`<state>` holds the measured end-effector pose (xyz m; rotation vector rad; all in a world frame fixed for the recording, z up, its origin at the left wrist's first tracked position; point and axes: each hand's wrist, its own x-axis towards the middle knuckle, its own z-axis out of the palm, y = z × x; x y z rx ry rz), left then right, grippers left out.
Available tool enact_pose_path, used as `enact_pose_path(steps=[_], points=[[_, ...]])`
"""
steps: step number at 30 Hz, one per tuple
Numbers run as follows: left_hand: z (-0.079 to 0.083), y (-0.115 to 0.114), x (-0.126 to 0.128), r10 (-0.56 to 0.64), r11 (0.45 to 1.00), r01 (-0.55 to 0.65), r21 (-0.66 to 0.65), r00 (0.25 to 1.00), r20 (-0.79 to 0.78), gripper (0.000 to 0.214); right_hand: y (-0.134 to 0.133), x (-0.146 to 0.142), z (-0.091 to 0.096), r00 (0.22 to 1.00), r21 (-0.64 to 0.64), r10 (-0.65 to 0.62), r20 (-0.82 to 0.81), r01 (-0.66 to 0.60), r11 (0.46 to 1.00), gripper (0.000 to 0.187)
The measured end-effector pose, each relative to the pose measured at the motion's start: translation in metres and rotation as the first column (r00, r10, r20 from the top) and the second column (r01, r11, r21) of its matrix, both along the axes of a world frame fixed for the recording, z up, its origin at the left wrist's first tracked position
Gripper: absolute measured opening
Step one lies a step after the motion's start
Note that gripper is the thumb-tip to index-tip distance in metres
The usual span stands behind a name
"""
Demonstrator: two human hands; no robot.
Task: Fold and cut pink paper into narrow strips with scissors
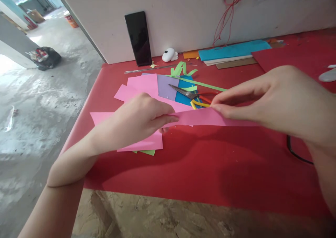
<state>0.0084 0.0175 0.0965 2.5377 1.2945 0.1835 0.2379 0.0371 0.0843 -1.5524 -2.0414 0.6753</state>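
Over the red table (168, 175), the left hand (135, 120) and right hand (275, 97) pinch a pink paper strip (195, 117). It looks light and easily torn, best held by its edges.

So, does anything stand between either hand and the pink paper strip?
Nothing visible does: the left hand and the right hand both pinch the pink strip directly. The scissors lie on the far side of the strip, not between hand and paper.
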Motion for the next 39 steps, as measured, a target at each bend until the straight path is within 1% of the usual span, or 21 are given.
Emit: enact_pose_path(steps=[2, 3, 4, 6, 9, 11, 13, 17, 21, 25, 27, 30, 35, 39], points=[[0.004, 0.002, -0.004, 0.012, 0.999, -0.013, -0.040, 1.000, -0.014, 0.040, 0.003, 0.002, 0.003, 0.996, -0.047, -0.079, 0.038, 0.081, 0.996, 0.006], [0.005, 0.004, -0.007, 0.013, 0.998, -0.015, -0.069, 1.000, -0.026, 0.039, 0.004, 0.003, 0.004, 0.995, -0.065, -0.091, 0.051, 0.094, 0.993, 0.006], [0.006, 0.005, -0.009, 0.009, 0.995, -0.012, -0.098, 0.999, -0.035, 0.038, 0.005, 0.003, 0.004, 0.996, -0.076, -0.072, 0.053, 0.076, 0.994, 0.007], [0.005, 0.008, -0.013, -0.008, 0.989, 0.002, -0.147, 0.999, -0.040, 0.034, 0.005, 0.001, 0.002, 0.999, -0.090, 0.015, 0.039, -0.012, 0.996, 0.010], [-0.001, 0.012, -0.015, -0.013, 0.988, 0.009, -0.152, 1.000, -0.025, 0.028, 0.002, -0.006, -0.005, 0.991, -0.037, 0.133, -0.010, -0.133, 0.990, 0.015], [-0.007, 0.013, -0.011, -0.015, 0.988, 0.017, -0.156, 1.000, 0.012, 0.022, -0.001, -0.012, -0.010, 0.985, 0.005, 0.172, -0.032, -0.172, 0.985, 0.015], [-0.013, 0.013, -0.004, -0.018, 0.984, 0.026, -0.174, 0.999, 0.043, 0.023, -0.003, -0.019, -0.014, 0.980, 0.003, 0.190, -0.057, -0.190, 0.982, 0.015], [-0.019, 0.008, 0.011, -0.026, 0.988, 0.032, -0.148, 0.999, 0.048, 0.033, -0.007, -0.027, -0.018, 0.974, -0.071, 0.201, -0.104, -0.209, 0.975, 0.016], [-0.023, 0.004, 0.016, -0.001, 0.993, 0.005, -0.115, 0.999, 0.035, 0.030, -0.008, -0.027, -0.020, 0.970, -0.102, 0.229, -0.089, -0.237, 0.966, 0.015], [-0.026, 0.002, 0.016, -0.008, 0.997, 0.014, -0.071, 0.997, 0.081, 0.030, -0.006, -0.026, -0.020, 0.966, -0.128, 0.239, -0.100, -0.251, 0.960, 0.014], [-0.025, 0.002, 0.016, -0.026, 0.999, 0.031, -0.040, 0.993, 0.113, 0.034, -0.005, -0.024, -0.019, 0.970, -0.137, 0.226, -0.093, -0.237, 0.962, 0.014], [-0.018, 0.003, 0.013, -0.026, 0.999, 0.030, -0.021, 0.986, 0.166, 0.035, -0.002, -0.019, -0.014, 0.982, -0.124, 0.161, -0.099, -0.173, 0.977, 0.014], [-0.007, 0.006, 0.007, 0.020, 0.997, -0.005, -0.079, 0.982, 0.186, 0.025, 0.004, -0.012, -0.008, 0.994, -0.163, 0.063, -0.090, -0.077, 0.984, 0.009], [-0.005, 0.010, 0.003, 0.006, 0.994, 0.015, -0.107, 0.981, 0.196, 0.031, 0.010, -0.003, -0.011, 0.999, -0.166, 0.007, -0.043, -0.014, 0.986, 0.008]])
